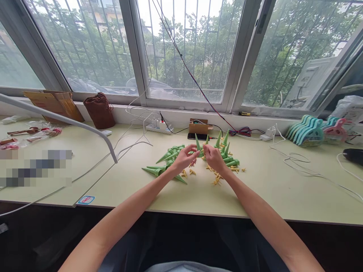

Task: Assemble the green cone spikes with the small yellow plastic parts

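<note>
My left hand [185, 156] is closed with thumb and fingers around a green plastic spike [197, 142], its pointed end up. Close beside it, my right hand [214, 158] is closed in a pinch; what lies between its fingers is hidden. More green spikes [154, 171] lie in a pile to the left of and under my left hand. Behind and right of my right hand, several green spikes [226, 138] stand point up, with others on their sides. Small yellow plastic fittings [217, 177] are scattered around and between my hands.
A black phone [197, 136] lies in front of a small cardboard box [195, 127]. A power strip [160, 128] and cables run along the sill. Teal hangers [307, 132] stand at the right. A white curved bar [70, 118] crosses the left side near a brown pouch [99, 110].
</note>
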### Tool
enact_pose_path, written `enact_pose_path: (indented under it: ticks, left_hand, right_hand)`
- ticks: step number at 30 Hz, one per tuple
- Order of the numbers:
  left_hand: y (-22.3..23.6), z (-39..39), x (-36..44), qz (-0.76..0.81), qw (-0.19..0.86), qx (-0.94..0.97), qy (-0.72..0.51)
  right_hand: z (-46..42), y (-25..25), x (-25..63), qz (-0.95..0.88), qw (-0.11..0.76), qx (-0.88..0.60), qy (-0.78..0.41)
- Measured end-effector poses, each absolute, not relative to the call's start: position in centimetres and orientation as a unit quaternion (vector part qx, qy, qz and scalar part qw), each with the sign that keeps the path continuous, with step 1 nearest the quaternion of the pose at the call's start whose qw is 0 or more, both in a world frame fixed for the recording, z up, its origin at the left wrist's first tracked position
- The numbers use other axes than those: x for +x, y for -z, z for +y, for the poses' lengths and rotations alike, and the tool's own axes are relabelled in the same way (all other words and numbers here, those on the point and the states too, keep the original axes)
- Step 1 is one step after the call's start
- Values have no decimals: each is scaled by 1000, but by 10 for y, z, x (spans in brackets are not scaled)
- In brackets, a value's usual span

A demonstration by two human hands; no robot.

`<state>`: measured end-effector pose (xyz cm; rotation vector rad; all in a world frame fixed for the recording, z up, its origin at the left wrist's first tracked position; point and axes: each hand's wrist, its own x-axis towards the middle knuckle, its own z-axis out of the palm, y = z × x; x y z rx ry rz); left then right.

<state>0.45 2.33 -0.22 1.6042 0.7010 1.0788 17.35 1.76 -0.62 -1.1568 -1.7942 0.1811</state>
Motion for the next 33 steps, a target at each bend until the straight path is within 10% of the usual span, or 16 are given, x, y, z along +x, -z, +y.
enact_pose_path:
  ticks: [17,33]
  left_hand:
    - [4,22,5,286,181,812,-475]
    - [9,22,9,380,204,760,-487]
  right_hand:
    - [20,10,173,-743,458,-479,-87]
    - [18,10,169,-726,489,-477,-79]
